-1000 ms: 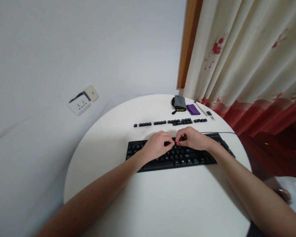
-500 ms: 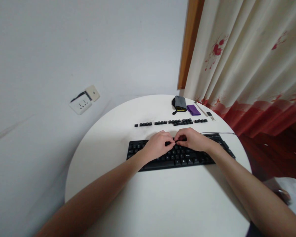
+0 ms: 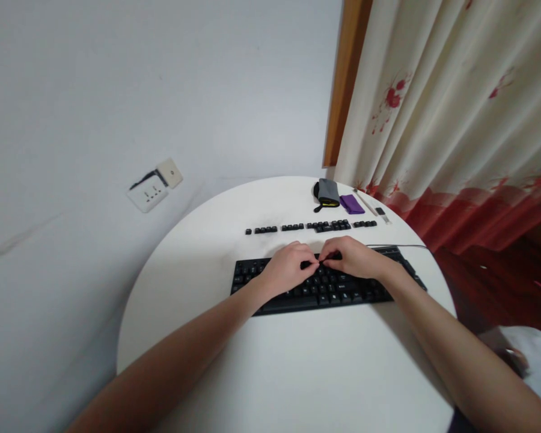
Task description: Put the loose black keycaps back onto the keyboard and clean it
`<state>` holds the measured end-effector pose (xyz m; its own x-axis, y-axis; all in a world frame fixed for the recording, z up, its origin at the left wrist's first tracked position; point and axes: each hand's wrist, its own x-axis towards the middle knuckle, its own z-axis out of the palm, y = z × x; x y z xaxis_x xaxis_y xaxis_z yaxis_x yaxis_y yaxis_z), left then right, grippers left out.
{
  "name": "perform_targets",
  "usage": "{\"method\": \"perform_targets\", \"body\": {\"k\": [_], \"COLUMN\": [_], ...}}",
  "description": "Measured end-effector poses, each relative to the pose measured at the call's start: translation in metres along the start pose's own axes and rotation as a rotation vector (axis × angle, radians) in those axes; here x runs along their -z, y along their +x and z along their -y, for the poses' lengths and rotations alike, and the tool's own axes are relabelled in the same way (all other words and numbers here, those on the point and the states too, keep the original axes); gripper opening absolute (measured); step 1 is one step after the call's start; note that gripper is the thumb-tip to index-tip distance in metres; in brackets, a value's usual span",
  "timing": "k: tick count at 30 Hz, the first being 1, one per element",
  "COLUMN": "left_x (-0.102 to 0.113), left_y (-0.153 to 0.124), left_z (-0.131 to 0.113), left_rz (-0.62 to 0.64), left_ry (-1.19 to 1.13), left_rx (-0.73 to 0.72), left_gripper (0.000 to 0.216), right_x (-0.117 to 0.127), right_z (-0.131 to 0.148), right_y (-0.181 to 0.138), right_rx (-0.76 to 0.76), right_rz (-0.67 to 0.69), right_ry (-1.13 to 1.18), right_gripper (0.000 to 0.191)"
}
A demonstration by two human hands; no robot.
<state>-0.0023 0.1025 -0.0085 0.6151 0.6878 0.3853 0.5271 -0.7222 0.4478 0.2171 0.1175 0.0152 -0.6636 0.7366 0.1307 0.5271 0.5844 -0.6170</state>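
A black keyboard (image 3: 342, 291) lies across the middle of a round white table (image 3: 297, 373). Both my hands rest on its upper rows, fingertips meeting over the keys. My left hand (image 3: 286, 269) is curled, its fingers pinched together on something small and dark. My right hand (image 3: 354, 257) is curled the same way, pinching at the same spot. What sits between the fingertips is too small to name. Behind the keyboard, a row of loose black keycaps (image 3: 313, 227) lies on the table.
At the table's far edge lie a grey and black pouch (image 3: 327, 193), a purple cloth (image 3: 351, 204) and a thin white tool (image 3: 365, 202). A cable (image 3: 401, 246) leaves the keyboard rightward. A wall socket (image 3: 147, 193) is at left, a curtain (image 3: 455, 120) at right.
The hands stay pinched together over the same keys. Only the view shifts slightly.
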Motion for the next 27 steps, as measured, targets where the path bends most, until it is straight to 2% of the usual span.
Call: {"method": "perform_targets", "body": {"k": [4,8,10,18,27], "left_x": [0.000,0.002,0.003,0.004,0.001], "left_y": [-0.001,0.000,0.000,0.000,-0.004], "left_z": [-0.001,-0.004,-0.005,-0.012,-0.013], "left_rz": [0.001,-0.004,-0.004,0.007,0.018], "left_ry": [0.013,0.046,0.073,0.190,0.250], "left_rx": [0.005,0.009,0.017,-0.006,-0.049], "left_gripper": [0.013,0.015,0.016,0.020,0.021], "right_x": [0.003,0.007,0.008,0.007,0.002], "right_z": [0.001,0.000,0.002,0.013,0.009], "right_y": [-0.002,-0.004,-0.005,-0.009,-0.010], "right_rx": [0.045,0.053,0.053,-0.004,-0.005], "right_rz": [0.016,0.057,0.079,0.095,0.079], "right_ry": [0.009,-0.046,-0.095,-0.240,-0.236], "right_gripper": [0.028,0.054,0.062,0.056,0.051]}}
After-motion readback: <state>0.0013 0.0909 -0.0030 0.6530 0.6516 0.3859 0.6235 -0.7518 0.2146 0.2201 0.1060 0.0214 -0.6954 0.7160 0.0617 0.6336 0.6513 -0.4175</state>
